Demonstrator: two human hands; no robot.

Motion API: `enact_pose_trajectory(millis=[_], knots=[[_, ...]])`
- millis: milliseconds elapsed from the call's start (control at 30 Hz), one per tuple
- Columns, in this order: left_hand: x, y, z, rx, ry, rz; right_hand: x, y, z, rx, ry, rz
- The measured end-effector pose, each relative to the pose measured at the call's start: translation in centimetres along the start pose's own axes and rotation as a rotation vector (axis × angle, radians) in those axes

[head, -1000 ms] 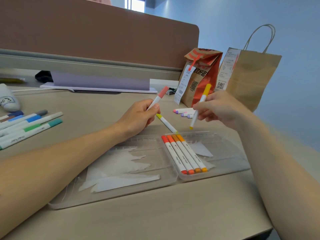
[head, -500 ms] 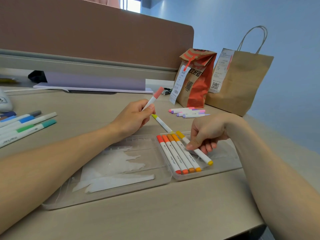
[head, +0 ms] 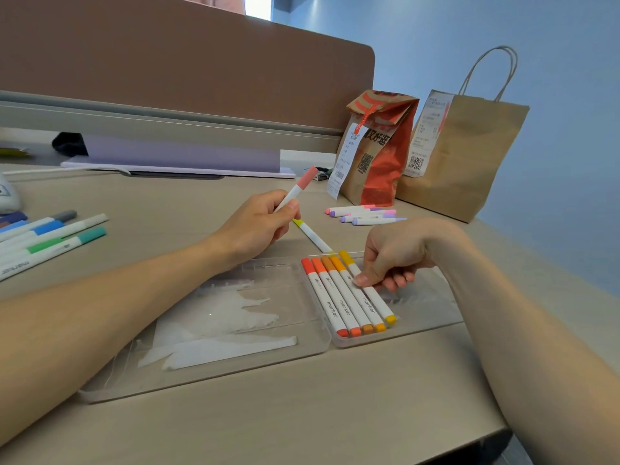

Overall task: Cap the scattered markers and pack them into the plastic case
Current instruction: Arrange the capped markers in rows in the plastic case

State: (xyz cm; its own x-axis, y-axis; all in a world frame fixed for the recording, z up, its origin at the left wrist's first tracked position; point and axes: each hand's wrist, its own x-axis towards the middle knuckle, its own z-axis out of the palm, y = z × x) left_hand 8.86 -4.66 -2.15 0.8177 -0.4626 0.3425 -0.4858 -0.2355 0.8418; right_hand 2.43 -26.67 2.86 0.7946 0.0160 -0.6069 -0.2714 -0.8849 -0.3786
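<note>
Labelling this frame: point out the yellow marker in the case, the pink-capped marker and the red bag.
yellow marker (head: 375, 300): head view, white barrel.
pink-capped marker (head: 308, 177): head view, pink cap.
red bag (head: 385, 176): head view, front face.

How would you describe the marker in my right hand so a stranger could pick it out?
On the desk lies an open clear case, its right half holding a row of five markers. The right hand pinches the rightmost marker. Only its caps are yellow; its neighbours run red to orange.
</note>
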Motion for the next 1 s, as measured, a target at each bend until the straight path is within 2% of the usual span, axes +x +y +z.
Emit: enact_pose_trajectory(millis=[333, 433, 567, 633, 767, 833, 900, 1000], knots=[[-0.1, 0.3, 0.2, 0.025, -0.01, -0.008, 0.5, -0.6, -0.3, -0.23, 0.041, 0.069], [-0.1, 0.3, 0.2, 0.023, -0.012, -0.002, 0.6, -0.2, -0.3, -0.238, 0.062, 0.017], [-0.1, 0.4, 0.2, 0.022, -0.011, -0.001, 0.1, 1.0, -0.4, -0.12, 0.08, -0.102], [-0.1, 0.3, 0.2, 0.025, -0.008, -0.007, 0.2, 1.0, -0.5, -0.093, 0.169, -0.139], [0.2, -0.1, 0.2, 0.008, -0.006, -0.01, 2.8, 0.5, -0.3, 0.036, 0.568, -0.244], [0.2, -0.2, 0.1, 0.004, -0.003, -0.009, 4.4, -0.2, -0.3, 0.051, 0.71, -0.273], [0.2, -0.2, 0.2, 0.001, 0.001, -0.006, 5.6, -1.1, -0.2, -0.014, 0.75, -0.27], [0.2, -0.3, 0.2, -0.021, 0.002, 0.004, 7.0, -2.0, 0.1, -0.09, 0.693, -0.228]])
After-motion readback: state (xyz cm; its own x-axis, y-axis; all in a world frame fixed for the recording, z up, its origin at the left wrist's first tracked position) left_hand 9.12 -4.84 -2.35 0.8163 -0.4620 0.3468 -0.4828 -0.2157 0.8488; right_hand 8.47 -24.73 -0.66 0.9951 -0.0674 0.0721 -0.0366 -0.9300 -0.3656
